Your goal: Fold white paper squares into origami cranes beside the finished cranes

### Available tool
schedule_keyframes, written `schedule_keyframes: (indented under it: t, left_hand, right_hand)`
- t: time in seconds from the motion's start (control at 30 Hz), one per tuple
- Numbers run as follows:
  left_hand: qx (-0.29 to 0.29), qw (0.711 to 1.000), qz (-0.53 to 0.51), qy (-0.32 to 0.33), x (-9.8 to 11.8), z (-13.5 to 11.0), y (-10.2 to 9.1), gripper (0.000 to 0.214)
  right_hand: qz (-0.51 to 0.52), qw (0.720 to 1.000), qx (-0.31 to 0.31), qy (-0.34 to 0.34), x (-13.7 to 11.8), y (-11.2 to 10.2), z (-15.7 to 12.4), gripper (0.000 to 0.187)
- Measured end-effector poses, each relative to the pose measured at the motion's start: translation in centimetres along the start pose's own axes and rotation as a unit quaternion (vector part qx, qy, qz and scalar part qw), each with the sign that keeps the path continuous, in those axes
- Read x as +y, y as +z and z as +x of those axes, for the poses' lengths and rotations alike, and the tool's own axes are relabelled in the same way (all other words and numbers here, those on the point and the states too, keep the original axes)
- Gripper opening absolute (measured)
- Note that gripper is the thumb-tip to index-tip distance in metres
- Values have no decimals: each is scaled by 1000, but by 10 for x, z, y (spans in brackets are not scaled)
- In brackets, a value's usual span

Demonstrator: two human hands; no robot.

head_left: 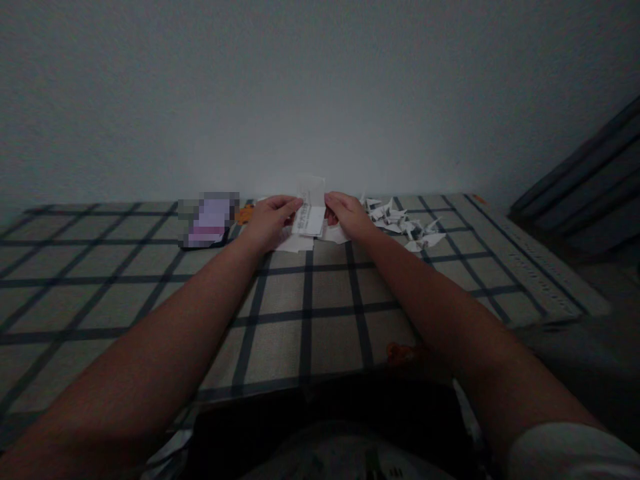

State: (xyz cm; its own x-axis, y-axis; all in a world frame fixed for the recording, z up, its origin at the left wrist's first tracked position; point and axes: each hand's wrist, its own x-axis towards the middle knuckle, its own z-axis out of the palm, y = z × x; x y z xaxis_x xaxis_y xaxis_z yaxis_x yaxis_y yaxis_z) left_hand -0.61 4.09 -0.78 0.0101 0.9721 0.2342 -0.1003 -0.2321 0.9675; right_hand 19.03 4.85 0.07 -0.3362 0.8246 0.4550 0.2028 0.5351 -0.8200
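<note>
Between both hands is a partly folded sheet of printed white paper (311, 210), its upper flap standing up and a bright plain part facing me at lower right. My left hand (271, 219) pinches its left edge between thumb and fingers. On the opposite edge, my right hand (347, 212) grips the paper with its fingertips. Beneath the hands, loose white paper pieces (295, 243) lie on the cloth. A cluster of folded paper cranes (405, 221) sits just right of my right hand.
A phone (210, 221) with a lit, blurred screen stands to the left. Something orange (245, 214) is partly hidden by my left hand. A checked tablecloth (280, 320) covers the table, which meets a pale wall (320, 100). Dark drapery (590, 180) hangs at right.
</note>
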Motion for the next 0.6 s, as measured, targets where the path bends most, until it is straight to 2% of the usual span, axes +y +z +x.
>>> schedule_keyframes:
  t: [0.27, 0.37, 0.6]
  left_hand:
    - [49, 998, -30, 24, -2, 5, 3, 29]
    - [57, 997, -15, 40, -4, 6, 2, 31]
    - [20, 986, 139, 85, -7, 3, -5, 33]
  right_hand:
    - [-47, 999, -21, -9, -8, -3, -5, 39]
    - [-90, 995, -18, -31, -6, -3, -3, 33]
    - [-120, 992, 4, -24, 2, -2, 0, 29]
